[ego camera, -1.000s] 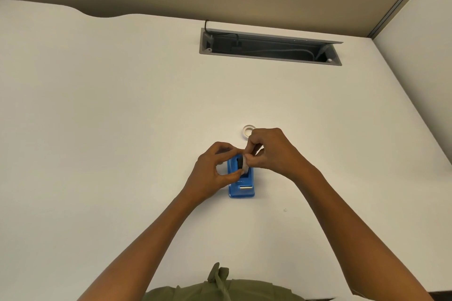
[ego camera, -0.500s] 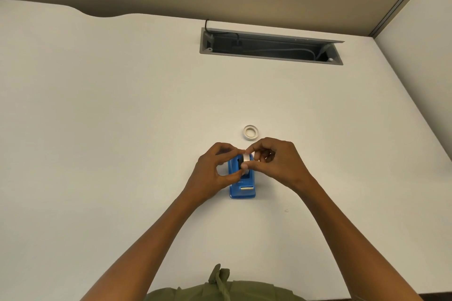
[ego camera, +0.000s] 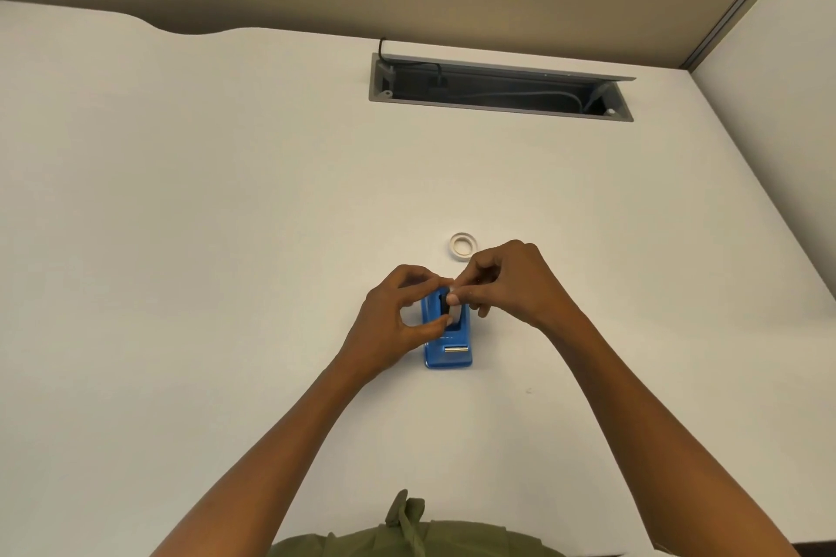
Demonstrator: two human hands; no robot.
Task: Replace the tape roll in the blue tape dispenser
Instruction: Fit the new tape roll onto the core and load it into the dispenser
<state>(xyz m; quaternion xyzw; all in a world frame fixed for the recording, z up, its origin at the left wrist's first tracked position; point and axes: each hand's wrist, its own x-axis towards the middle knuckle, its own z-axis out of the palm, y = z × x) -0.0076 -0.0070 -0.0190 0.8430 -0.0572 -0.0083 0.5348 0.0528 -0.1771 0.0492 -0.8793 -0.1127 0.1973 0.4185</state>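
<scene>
Blue tape dispenser stands on the white desk, cutter end toward the person, rear cradle under both hands. Left hand is clamped on the dispenser's left wall, thumb and fingers closed on it. Right hand pinches a white tape roll on a dark hub, seated in or just above the cradle; exact seating cannot be told. A second, thin ring lies apart on the desk beyond. Since half a second ago the right hand has lifted slightly and its fingers regripped; the roll remains at the cradle. Judgement: insertion under way, not confirmed complete
</scene>
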